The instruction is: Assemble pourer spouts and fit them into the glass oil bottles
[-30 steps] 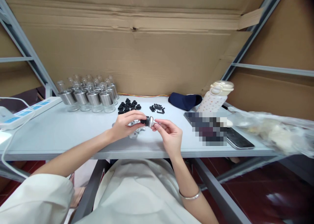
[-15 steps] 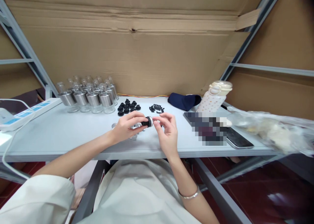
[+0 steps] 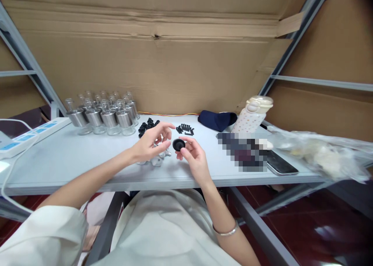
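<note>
My right hand [image 3: 194,154] grips a round black cap [image 3: 178,144] between thumb and fingers, its dark disc face turned toward me. To its left, my left hand [image 3: 154,140] is off the cap, fingers apart and curved, holding nothing. Beneath that hand lie several shiny metallic or clear pieces [image 3: 156,161], partly covered. Behind it, a cluster of black stoppers [image 3: 149,123] is partly hidden by the fingers. Small black tube-like parts [image 3: 185,128] lie grouped beyond the held cap.
Several glass bottles with steel sleeves [image 3: 109,119] stand at back left, beside a white power strip [image 3: 37,135]. A navy cap-like cloth item [image 3: 217,120], a dotted bottle [image 3: 251,116], a phone [image 3: 281,164] and a plastic bag [image 3: 320,153] occupy the right.
My left hand has let go of the black cap and opened, moving slightly up. The cap is now in my right hand, its face turned toward me.
</note>
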`<state>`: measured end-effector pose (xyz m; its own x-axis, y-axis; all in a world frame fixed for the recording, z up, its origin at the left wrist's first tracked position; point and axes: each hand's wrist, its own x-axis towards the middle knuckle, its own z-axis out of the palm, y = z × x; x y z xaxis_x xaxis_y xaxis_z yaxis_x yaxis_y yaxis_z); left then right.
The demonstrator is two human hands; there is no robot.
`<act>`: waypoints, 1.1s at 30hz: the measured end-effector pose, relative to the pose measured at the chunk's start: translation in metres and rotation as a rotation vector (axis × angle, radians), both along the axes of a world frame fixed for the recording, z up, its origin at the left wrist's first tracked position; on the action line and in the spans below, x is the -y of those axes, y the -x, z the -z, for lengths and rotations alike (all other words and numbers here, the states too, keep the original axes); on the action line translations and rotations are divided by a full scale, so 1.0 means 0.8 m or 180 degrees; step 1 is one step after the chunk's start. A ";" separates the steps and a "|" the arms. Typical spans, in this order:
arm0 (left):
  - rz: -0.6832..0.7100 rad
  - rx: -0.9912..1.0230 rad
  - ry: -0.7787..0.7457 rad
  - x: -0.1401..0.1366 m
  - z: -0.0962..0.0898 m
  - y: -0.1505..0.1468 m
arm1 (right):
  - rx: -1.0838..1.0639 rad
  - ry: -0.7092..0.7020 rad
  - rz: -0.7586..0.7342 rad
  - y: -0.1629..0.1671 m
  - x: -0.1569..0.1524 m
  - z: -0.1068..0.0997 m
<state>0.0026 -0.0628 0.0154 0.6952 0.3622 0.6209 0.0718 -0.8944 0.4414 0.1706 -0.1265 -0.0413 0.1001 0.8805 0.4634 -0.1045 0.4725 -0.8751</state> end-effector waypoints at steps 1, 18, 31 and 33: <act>0.0061 -0.0267 0.0400 -0.001 -0.005 -0.001 | 0.0021 -0.0006 0.0018 0.000 0.000 0.000; 0.0372 -0.0502 0.1541 0.006 0.010 -0.008 | 0.0237 -0.0122 0.0074 -0.004 0.001 0.009; 0.0021 -0.0523 0.0986 0.009 0.011 -0.011 | 0.0612 -0.0105 0.0238 -0.002 0.003 0.008; -0.0036 -0.0550 0.0945 0.009 0.014 -0.011 | 0.0687 -0.0103 0.0284 -0.002 0.004 0.008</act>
<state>0.0118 -0.0701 0.0046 0.7758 0.5178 0.3605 0.1775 -0.7274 0.6628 0.1723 -0.1294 -0.0473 0.0725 0.8569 0.5104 0.1269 0.4997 -0.8569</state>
